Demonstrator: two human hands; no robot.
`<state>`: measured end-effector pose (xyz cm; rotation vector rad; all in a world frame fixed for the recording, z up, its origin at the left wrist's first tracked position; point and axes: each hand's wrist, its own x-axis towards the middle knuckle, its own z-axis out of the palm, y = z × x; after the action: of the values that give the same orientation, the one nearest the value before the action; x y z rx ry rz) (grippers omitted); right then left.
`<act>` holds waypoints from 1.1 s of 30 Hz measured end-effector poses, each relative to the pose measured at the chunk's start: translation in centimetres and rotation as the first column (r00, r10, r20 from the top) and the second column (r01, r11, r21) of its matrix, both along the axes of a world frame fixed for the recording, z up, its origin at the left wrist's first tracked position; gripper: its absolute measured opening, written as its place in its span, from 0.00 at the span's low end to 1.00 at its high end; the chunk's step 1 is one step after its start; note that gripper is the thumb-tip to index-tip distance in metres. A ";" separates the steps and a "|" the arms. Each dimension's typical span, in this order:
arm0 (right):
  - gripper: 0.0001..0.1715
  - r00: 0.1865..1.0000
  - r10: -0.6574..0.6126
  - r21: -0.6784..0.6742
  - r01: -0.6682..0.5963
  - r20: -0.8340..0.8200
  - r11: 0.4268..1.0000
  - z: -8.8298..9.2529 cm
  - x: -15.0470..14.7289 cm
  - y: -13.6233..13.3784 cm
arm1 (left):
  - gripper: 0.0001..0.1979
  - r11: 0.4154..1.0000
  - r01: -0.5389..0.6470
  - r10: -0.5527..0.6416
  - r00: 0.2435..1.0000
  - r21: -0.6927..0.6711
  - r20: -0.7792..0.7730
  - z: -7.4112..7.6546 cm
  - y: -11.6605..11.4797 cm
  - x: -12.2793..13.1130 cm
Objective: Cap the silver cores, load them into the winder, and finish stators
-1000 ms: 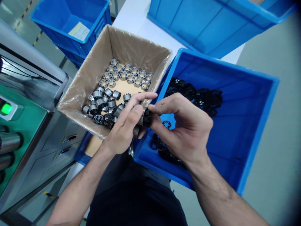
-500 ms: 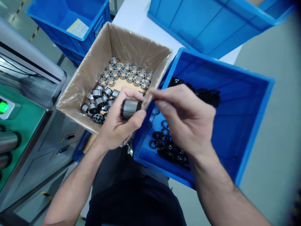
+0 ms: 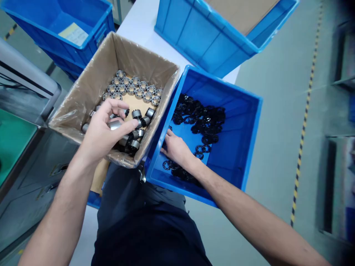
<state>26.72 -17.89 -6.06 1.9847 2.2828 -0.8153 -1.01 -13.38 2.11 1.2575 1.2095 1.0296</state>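
Note:
My left hand [image 3: 104, 129] is inside the plastic-lined cardboard box [image 3: 83, 96], its fingers curled round a grey metal cylinder part [image 3: 115, 124]. Around it lie several more metal ring parts [image 3: 132, 88], some set in neat rows at the back. My right hand [image 3: 175, 148] reaches down into the blue bin [image 3: 249, 122] beside the box, fingers on the heap of black plastic rings [image 3: 199, 118] near the bin's front wall. Whether its fingers hold a ring is hidden.
A second blue bin [image 3: 210, 33] with a cardboard sheet in it stands behind on the white table [image 3: 133, 20]. Another blue bin [image 3: 55, 22] with a paper slip sits at the far left. A grey and green machine [image 3: 16, 122] borders the left side.
My hands have parted. The left went down into the cardboard box with the metal part; the right dropped into the blue bin onto the black rings. The view has shifted right.

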 end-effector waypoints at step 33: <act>0.10 0.767 0.206 0.592 0.265 -0.608 0.761 8.9 -3.4 0.1 | 0.25 0.974 0.067 0.041 0.886 -0.216 0.461 -2.3 -4.6 6.7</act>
<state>23.33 -17.80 2.88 2.2304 3.3411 -0.8926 5.70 -17.93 -0.19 0.7774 0.9107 1.0721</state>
